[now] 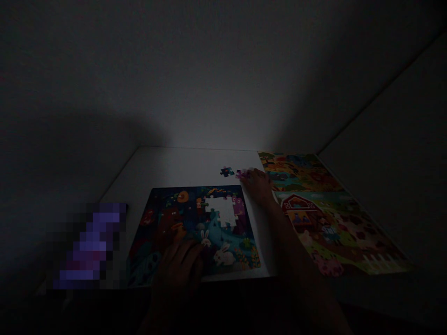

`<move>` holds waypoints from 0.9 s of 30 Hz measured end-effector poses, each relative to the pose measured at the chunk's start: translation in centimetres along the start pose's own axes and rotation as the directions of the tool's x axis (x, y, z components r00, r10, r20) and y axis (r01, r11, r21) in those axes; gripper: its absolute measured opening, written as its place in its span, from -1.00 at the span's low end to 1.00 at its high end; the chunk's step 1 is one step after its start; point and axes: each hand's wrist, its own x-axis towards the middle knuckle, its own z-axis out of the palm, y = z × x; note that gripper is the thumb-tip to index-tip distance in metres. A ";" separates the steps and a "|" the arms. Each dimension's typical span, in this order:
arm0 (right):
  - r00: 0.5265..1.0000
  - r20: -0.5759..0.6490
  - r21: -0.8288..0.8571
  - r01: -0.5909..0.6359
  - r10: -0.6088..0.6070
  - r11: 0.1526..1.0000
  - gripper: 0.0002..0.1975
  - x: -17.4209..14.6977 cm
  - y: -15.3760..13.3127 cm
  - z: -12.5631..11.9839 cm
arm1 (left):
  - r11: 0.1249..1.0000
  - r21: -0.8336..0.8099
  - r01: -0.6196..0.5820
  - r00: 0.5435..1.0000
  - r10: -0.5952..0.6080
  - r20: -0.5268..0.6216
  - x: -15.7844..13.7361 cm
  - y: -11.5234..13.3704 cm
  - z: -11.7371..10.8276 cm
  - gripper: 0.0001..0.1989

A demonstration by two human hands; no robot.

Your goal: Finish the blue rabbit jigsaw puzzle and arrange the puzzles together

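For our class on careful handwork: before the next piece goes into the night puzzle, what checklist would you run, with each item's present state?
1. Left hand steadies the night puzzle: ok, it rests flat on the near edge.
2. Right hand has a piece: cannot tell; the fingers touch the pink piece, grip unclear.
3. Gap in the puzzle is uncovered: ok.
4. Second loose piece, the dark piece, lies apart on the table: ok.
5. Farm puzzle stays apart from the night puzzle: ok.
6. Lighting good enough to match shapes: not ok, very dim.
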 end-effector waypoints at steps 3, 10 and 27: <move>1.000 0.021 -0.014 -0.004 0.005 1.000 -0.67 0.4 0.3 0.2 | 1.000 -0.009 0.001 1.000 -0.001 0.007 0.1 0.1 -0.1 -0.77; 0.997 -0.032 0.080 -0.064 0.067 0.995 -0.58 0.7 0.8 0.3 | 1.000 0.000 0.007 1.000 -0.007 -0.007 0.1 0.2 -0.1 -0.77; 0.999 0.033 0.591 -0.030 0.013 0.806 -0.72 0.9 1.5 -0.3 | 1.000 0.028 0.008 1.000 -0.008 -0.006 -0.1 0.1 0.2 -0.77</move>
